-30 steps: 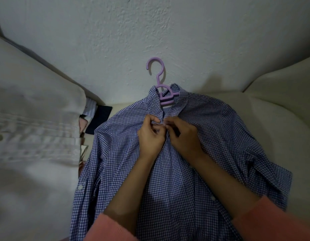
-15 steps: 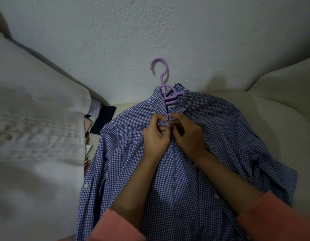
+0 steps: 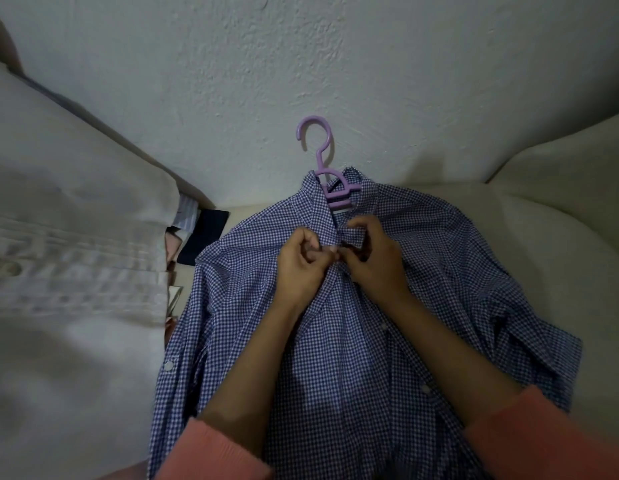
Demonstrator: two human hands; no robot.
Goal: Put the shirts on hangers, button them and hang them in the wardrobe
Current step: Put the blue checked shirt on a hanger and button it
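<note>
- Pinching the front edges of the checked shirt [image 3: 353, 341] just under the collar, left hand [image 3: 301, 268] and right hand [image 3: 377, 268] with fingers curled, fingertips meeting at the top of the button strip.
- Both wrists angled inward, forearms crossing the shirt front from the lower edge of the view; pink sleeves [image 3: 211, 452] pushed back near the elbows.
- Lying flat on a cream cushioned surface [image 3: 561, 254], collar toward the wall [image 3: 301, 64]; purple hanger [image 3: 330, 174] inside the neck, its hook resting against the wall.
- Blocked close on the left by a large pale cloth [image 3: 69, 237], with a few folded clothes [image 3: 197, 233] wedged between it and the shirt's shoulder.
- Open room on the right, cushion bare beyond the rolled cuff.
- Compared with a second ago: hands a little higher toward the collar, collar tips drawn closer together, hanger and shirt otherwise unmoved.
</note>
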